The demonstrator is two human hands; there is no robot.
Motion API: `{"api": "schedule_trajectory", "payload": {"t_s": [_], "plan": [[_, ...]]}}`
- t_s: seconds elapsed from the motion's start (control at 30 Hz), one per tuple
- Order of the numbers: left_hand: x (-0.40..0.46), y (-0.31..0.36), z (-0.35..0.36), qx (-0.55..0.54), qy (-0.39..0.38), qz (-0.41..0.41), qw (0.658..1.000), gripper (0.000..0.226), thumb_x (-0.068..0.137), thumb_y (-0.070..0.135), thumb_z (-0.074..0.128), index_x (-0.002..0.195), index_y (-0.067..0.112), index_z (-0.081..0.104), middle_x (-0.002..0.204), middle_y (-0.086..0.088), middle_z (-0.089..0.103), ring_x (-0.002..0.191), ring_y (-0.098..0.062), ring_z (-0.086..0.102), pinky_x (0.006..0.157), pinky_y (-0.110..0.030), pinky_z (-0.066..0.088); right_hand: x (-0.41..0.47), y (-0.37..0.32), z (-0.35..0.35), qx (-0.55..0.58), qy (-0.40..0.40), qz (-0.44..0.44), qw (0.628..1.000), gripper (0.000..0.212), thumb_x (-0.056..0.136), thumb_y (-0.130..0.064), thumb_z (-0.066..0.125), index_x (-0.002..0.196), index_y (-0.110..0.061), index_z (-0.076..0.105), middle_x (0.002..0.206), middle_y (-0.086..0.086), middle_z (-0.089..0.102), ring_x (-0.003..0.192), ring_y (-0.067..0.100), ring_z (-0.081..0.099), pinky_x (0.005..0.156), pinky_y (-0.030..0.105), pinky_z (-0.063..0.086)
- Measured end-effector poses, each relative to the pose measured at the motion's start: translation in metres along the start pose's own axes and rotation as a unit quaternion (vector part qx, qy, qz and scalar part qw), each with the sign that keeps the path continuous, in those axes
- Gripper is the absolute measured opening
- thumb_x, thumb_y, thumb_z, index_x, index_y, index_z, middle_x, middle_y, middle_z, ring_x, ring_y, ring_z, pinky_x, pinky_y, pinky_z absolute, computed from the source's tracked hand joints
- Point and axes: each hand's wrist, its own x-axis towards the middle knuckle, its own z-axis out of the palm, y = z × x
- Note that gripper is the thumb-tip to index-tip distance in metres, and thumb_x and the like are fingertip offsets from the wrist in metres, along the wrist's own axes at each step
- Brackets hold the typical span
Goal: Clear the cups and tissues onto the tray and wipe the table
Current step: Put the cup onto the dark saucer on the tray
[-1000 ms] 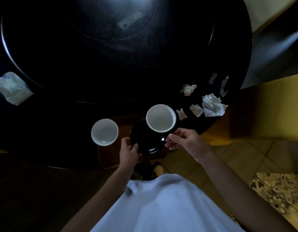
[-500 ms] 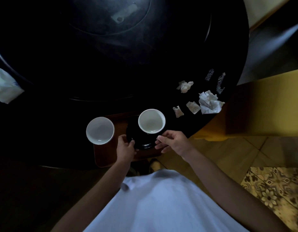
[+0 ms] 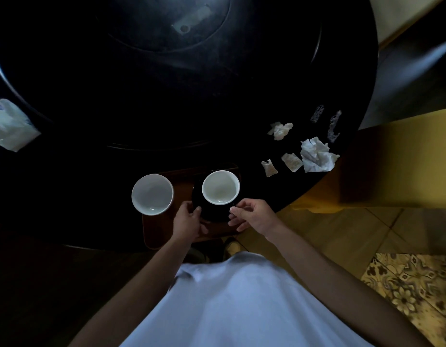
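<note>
Two white cups are near the table's front edge. The left cup (image 3: 152,194) stands at the far left corner of a brown tray (image 3: 155,232). The right cup (image 3: 220,187) sits on a black saucer (image 3: 211,212) over the tray's right part. My left hand (image 3: 188,220) grips the saucer's near-left rim. My right hand (image 3: 252,216) pinches its near-right rim with curled fingers. Several crumpled white tissues (image 3: 317,155) lie on the black round table (image 3: 242,83) to the right of the cups, apart from both hands.
Two dark scraps (image 3: 317,113) lie beyond the tissues near the table's right edge. A white plastic tissue pack (image 3: 11,126) rests at the far left. A raised turntable (image 3: 166,21) fills the table's centre. A yellow seat (image 3: 392,159) and patterned floor tiles (image 3: 412,289) are on the right.
Both hands have carried the saucer with its cup a little away from me and lower, over the tray. The left cup and the tissues have stayed where they were.
</note>
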Motion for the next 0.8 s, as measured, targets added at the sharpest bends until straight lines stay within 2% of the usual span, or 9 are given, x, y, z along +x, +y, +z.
{"api": "schedule_trajectory", "payload": {"t_s": [0.13, 0.27, 0.47, 0.63, 0.7, 0.8], "plan": [[0.001, -0.002, 0.005, 0.000, 0.004, 0.006, 1.000, 0.014, 0.104, 0.019, 0.052, 0.117, 0.017, 0.048, 0.073, -0.014, 0.074, 0.031, -0.019, 0.054, 0.037, -0.023, 0.038, -0.001, 0.003, 0.001, -0.006, 0.006, -0.009, 1.000, 0.010, 0.094, -0.013, 0.067, 0.088, -0.006, 0.063, 0.085, 0.015, 0.072, 0.066, 0.023, 0.073, 0.047, 0.027, 0.054], [0.000, -0.003, 0.007, -0.030, -0.004, 0.001, 1.000, 0.014, 0.105, 0.020, 0.051, 0.118, 0.017, 0.047, 0.076, -0.016, 0.075, 0.034, -0.022, 0.056, 0.041, -0.026, 0.039, 0.001, 0.006, -0.001, -0.020, 0.015, -0.007, 1.000, 0.011, 0.095, -0.017, 0.067, 0.092, -0.007, 0.063, 0.093, 0.016, 0.074, 0.061, 0.021, 0.070, 0.042, 0.026, 0.049], [-0.002, -0.005, 0.005, -0.053, -0.010, -0.007, 0.999, 0.015, 0.105, 0.022, 0.052, 0.119, 0.018, 0.049, 0.076, -0.016, 0.076, 0.033, -0.022, 0.053, 0.042, -0.026, 0.040, 0.000, 0.005, -0.005, -0.075, 0.022, 0.009, 0.997, 0.020, 0.093, -0.022, 0.069, 0.099, -0.004, 0.066, 0.096, 0.009, 0.077, 0.046, 0.010, 0.057, 0.037, 0.021, 0.037], [0.000, -0.005, 0.003, -0.029, 0.000, 0.000, 1.000, 0.015, 0.104, 0.022, 0.053, 0.118, 0.019, 0.050, 0.073, -0.014, 0.076, 0.033, -0.022, 0.053, 0.041, -0.025, 0.040, 0.000, 0.009, -0.006, -0.102, 0.020, 0.017, 0.994, 0.016, 0.091, -0.027, 0.071, 0.098, -0.014, 0.070, 0.092, 0.005, 0.078, 0.046, 0.008, 0.053, 0.038, 0.022, 0.036], [0.001, -0.005, 0.003, -0.029, -0.005, -0.002, 1.000, 0.015, 0.104, 0.021, 0.053, 0.119, 0.017, 0.051, 0.075, -0.015, 0.076, 0.034, -0.023, 0.054, 0.042, -0.026, 0.041, 0.002, 0.012, -0.006, -0.106, 0.031, 0.013, 0.994, 0.013, 0.090, -0.026, 0.072, 0.094, -0.014, 0.071, 0.088, 0.006, 0.077, 0.045, 0.006, 0.050, 0.038, 0.021, 0.035], [0.002, -0.005, 0.004, 0.005, 0.007, 0.010, 1.000, 0.015, 0.104, 0.021, 0.053, 0.118, 0.017, 0.050, 0.073, -0.014, 0.076, 0.032, -0.022, 0.051, 0.042, -0.026, 0.039, 0.002, 0.017, -0.005, -0.124, 0.039, 0.008, 0.992, 0.016, 0.090, -0.027, 0.072, 0.081, -0.014, 0.071, 0.066, -0.001, 0.072, 0.039, 0.001, 0.045, 0.039, 0.016, 0.034]]}}
